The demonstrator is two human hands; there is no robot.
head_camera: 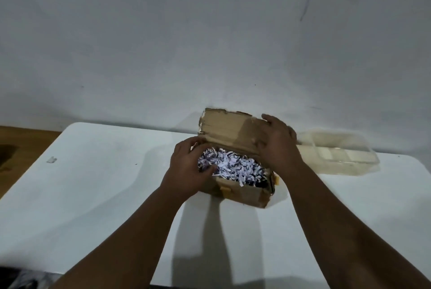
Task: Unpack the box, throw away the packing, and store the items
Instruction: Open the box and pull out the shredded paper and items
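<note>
box (242, 192) rim gripped by left hand (189, 167), its raised flap (228, 130) gripped by right hand (277, 146).

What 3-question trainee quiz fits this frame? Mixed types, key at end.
1. True or false: the cardboard box is closed.
2. The box is filled with: A) foam peanuts B) shredded paper C) bubble wrap.
3. Fill in: the clear plastic container sits on the white table to the box's ____ side.
Key: 1 false; 2 B; 3 right.
</note>
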